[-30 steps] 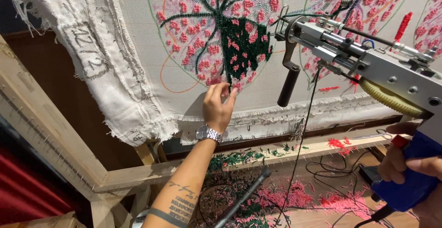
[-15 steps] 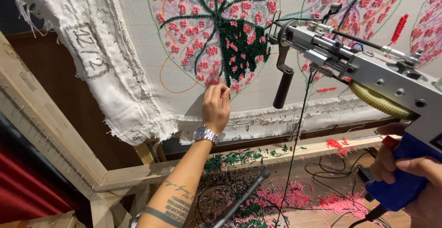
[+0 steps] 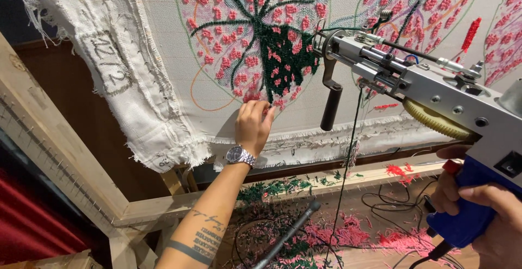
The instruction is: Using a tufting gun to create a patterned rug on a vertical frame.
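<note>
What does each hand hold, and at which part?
The right hand grips the tufting gun by its blue rear handle. The left hand holds nothing; its fingertips touch the stretched cloth.

Only one label-type thing here: a hand-drawn marking box (image 3: 106, 62), roughly rectangular, dark outline with dark scribbles inside, sitting tilted on the frayed off-white cloth edge (image 3: 136, 111) at upper left. No packages, signs or screens anywhere.
</note>
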